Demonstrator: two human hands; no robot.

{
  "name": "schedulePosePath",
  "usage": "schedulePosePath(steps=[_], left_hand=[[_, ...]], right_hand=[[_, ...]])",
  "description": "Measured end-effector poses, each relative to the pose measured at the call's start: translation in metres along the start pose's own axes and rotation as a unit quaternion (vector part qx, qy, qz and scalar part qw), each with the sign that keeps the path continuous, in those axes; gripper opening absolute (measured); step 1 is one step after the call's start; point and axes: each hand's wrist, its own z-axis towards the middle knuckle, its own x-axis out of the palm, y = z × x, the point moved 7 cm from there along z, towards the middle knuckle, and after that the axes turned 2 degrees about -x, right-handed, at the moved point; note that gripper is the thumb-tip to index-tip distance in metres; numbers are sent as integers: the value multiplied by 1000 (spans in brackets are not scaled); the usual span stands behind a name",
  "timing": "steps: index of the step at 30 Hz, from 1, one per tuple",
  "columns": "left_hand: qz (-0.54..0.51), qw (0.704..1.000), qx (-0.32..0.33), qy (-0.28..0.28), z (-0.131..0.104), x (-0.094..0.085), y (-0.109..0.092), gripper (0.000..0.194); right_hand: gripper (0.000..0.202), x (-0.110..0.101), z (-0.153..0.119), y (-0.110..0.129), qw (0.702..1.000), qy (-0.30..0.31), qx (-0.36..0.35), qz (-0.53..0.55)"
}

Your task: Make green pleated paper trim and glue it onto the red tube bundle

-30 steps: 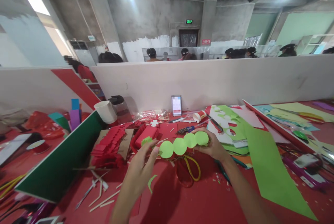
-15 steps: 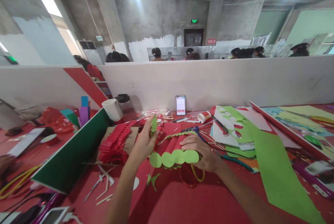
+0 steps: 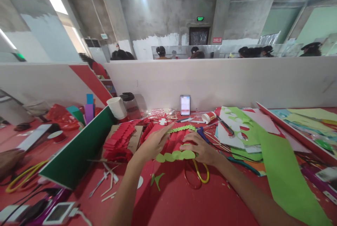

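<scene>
In front of me lies a red paper piece [image 3: 174, 145] with scalloped light-green strips along its near and far edges. My left hand [image 3: 155, 142] is over its left end, fingers stretched out and pointing to the upper right. Whether its fingertips press on the paper is hard to see. At the right end, my right hand [image 3: 201, 147] has its fingers curved over the paper piece and holds it. Partly under that end are scissors with a yellow-and-red handle [image 3: 201, 173]. A green paper scrap [image 3: 157, 181] lies nearer to me.
Red zigzag paper strips [image 3: 119, 141] lie on cardboard at left, beside a green board [image 3: 79, 150]. A phone [image 3: 185, 105] leans on the white partition [image 3: 210, 82]. Green paper sheets [image 3: 284, 162] cover the right side. Cups and a bottle stand behind the strips.
The paper piece's left end, raised in my left hand before, is now lower and flatter. My left hand has flattened over it. My right hand stays at the right end.
</scene>
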Motion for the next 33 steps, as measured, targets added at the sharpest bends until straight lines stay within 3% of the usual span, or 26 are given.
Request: schedulePosePath(steps=[3,6,9,13,15,20,24,33], left_hand=[[1,998,14,-55,5,-12,-4,44],[10,997,48,-67,8,-10,-13,41],[24,995,92,-36,6,9,-20,38],[64,986,150,46,-3,49,-24,33],[63,984,157,51,-5,59,-23,33],[49,987,152,33,-5,66,-19,33],[65,986,155,-9,-5,71,-16,32],[166,969,182,-13,-8,89,-16,29]], right_hand=[[37,3,-3,2,1000,21,-2,-11],[35,4,-6,6,998,47,-5,-38],[37,3,-9,7,995,67,1,-73],[39,4,-18,7,988,93,4,-123],[36,5,-22,7,984,100,2,-144],[36,1,-28,7,977,77,-4,-198],[38,-2,-31,1,976,55,36,-208],[35,-2,-38,-1,983,132,62,-113]])
